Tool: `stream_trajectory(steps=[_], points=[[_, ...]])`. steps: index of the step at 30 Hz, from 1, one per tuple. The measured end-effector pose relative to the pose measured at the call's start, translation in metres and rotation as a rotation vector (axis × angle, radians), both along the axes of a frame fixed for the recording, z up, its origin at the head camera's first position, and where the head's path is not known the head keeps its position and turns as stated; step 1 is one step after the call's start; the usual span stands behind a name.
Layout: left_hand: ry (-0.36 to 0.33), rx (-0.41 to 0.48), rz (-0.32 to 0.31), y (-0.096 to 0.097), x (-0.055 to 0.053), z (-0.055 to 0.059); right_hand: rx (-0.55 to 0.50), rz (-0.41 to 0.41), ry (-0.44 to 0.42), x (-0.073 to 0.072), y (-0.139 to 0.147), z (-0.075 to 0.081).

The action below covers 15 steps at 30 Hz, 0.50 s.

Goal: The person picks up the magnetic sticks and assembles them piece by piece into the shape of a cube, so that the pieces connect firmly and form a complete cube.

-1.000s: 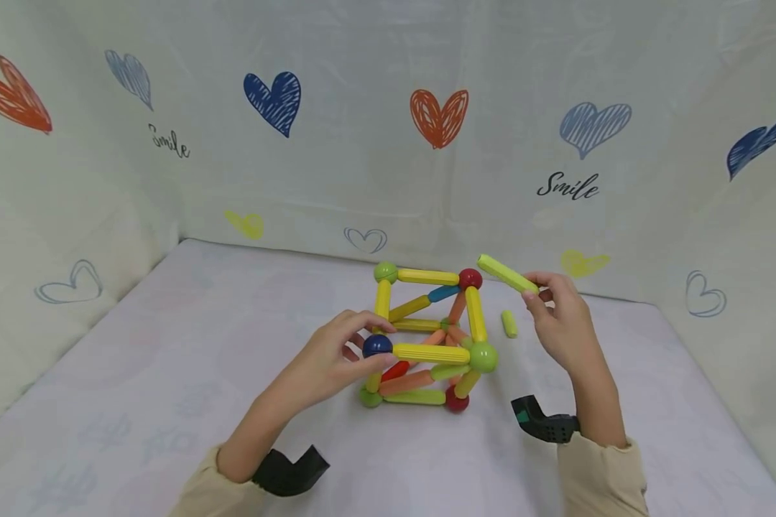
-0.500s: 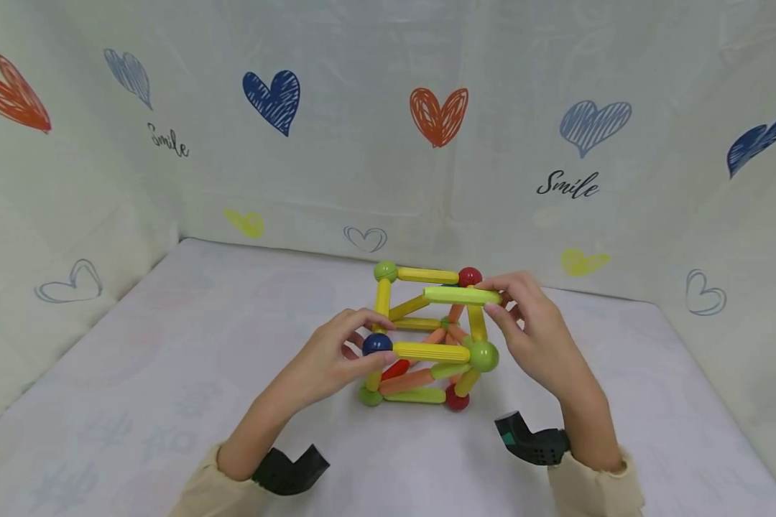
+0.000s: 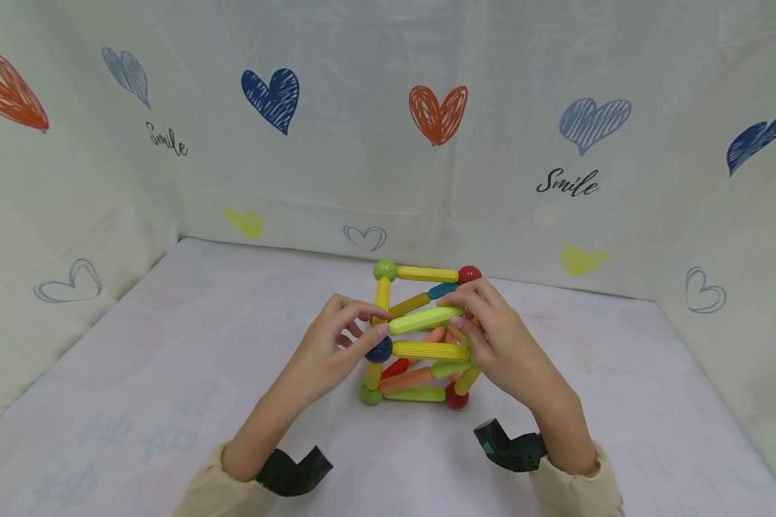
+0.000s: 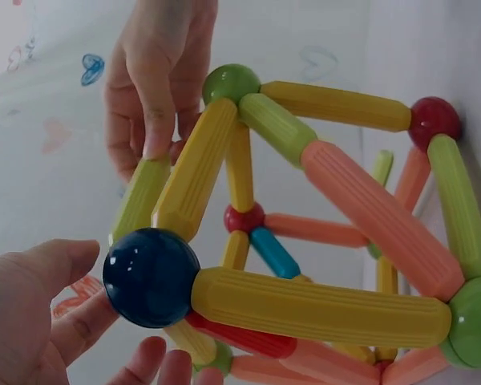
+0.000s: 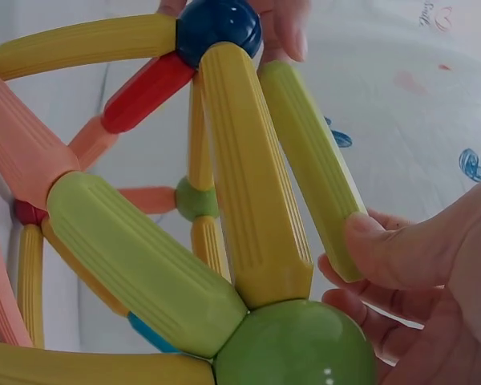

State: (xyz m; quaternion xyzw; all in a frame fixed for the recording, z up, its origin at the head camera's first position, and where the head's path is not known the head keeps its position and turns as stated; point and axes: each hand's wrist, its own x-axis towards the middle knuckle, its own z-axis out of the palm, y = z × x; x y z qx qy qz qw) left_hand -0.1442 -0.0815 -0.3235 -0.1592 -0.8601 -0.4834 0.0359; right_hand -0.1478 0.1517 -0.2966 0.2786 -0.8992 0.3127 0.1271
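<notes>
A cube-like frame of magnetic rods and balls stands on the table, mostly yellow, salmon and green rods joined by coloured balls. My right hand pinches a lime-green magnetic rod by one end, between thumb and fingers. Its other end reaches the blue ball at the frame's near left top corner; whether they touch I cannot tell. Beside that ball is my left hand, its fingers loosely bent and the thumb apart from the ball in the left wrist view. The right hand partly covers the green ball.
The white tabletop spreads around the frame. A pale backdrop cloth printed with hearts hangs behind. A green rod shows beyond the frame in the left wrist view. Black wrist mounts sit below both hands.
My right hand has brought the lime-green rod leftward and down from the frame's right side to near the blue ball. My left hand has loosened from the ball and shifted slightly up.
</notes>
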Motion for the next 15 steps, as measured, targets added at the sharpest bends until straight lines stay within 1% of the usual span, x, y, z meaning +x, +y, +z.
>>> stream_trajectory(steps=[4,8,15], points=[[0.013,0.034,0.022,0.005,0.001,-0.002,0.032,-0.009,0.017,0.0,-0.002,0.0],[0.018,0.043,0.038,0.011,0.002,-0.005,0.042,-0.004,0.052,0.0,-0.003,-0.001],[0.05,0.024,0.09,0.017,0.004,-0.007,-0.038,0.011,0.116,-0.004,-0.007,-0.004]])
